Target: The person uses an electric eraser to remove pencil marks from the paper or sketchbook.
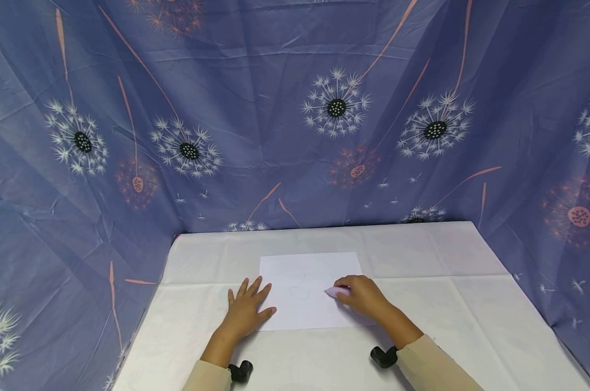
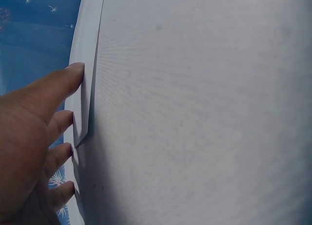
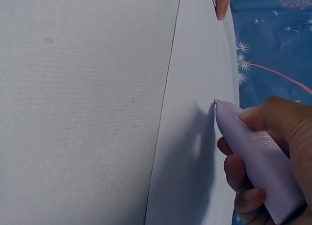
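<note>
A white sheet of paper (image 1: 309,266) lies on the covered table, with faint curved lines near its middle. My left hand (image 1: 246,312) rests spread at the sheet's left edge; its thumb (image 2: 73,79) touches the paper near the corner in the left wrist view. On the right side of the sheet, my right hand (image 1: 365,296) holds a thick lilac pen-shaped tool (image 3: 256,157) between thumb and curled fingers. Its small metal tip (image 3: 217,102) points left, close over the paper. In the right wrist view the tool casts a shadow across the sheet.
A creased white cloth (image 1: 422,250) covers the table. Behind and beside it hangs a blue curtain (image 1: 275,136) with dandelion prints. Black wrist cameras, left (image 1: 241,372) and right (image 1: 384,357), sit at the beige sleeves (image 1: 433,364).
</note>
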The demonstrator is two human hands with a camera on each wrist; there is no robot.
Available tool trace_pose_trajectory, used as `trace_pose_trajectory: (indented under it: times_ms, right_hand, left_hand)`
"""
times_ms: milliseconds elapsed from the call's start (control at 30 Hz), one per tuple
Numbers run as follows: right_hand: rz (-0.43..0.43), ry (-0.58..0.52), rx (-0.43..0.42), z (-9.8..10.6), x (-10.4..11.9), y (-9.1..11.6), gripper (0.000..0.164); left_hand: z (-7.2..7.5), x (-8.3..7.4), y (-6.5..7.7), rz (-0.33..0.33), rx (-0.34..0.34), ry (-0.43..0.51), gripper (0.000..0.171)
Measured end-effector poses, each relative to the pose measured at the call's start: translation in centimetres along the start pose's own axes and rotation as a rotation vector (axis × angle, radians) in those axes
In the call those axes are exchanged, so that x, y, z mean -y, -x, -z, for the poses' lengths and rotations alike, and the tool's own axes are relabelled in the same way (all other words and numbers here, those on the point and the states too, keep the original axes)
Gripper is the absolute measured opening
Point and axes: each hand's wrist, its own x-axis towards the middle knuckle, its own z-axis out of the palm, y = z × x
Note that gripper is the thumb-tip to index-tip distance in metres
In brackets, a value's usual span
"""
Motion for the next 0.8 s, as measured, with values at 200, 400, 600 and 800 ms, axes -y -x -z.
trace_pose_trajectory:
  times_ms: [200, 400, 600, 800]
  right_hand:
    - [0.009, -0.013, 0.014, -0.19, -0.03, -0.05, 0.016]
    - [0.007, 0.008, -0.021, -0.21, 0.08, -0.08, 0.016]
    - [-0.025, 0.012, -0.041, -0.33, -0.09, -0.23, 0.017]
    - [-0.044, 0.01, -0.051, -0.42, -0.19, -0.35, 0.017]
  left_hand:
    - [-0.07, 0.1, -0.03, 0.004, 0.002, 0.004, 0.065]
    - [-0.08, 0.12, -0.04, 0.002, 0.002, 0.009, 0.065]
    - [-0.07, 0.02, -0.01, -0.002, -0.005, 0.011, 0.065]
    - [-0.13, 0.08, -0.04, 0.001, -0.004, 0.009, 0.065]
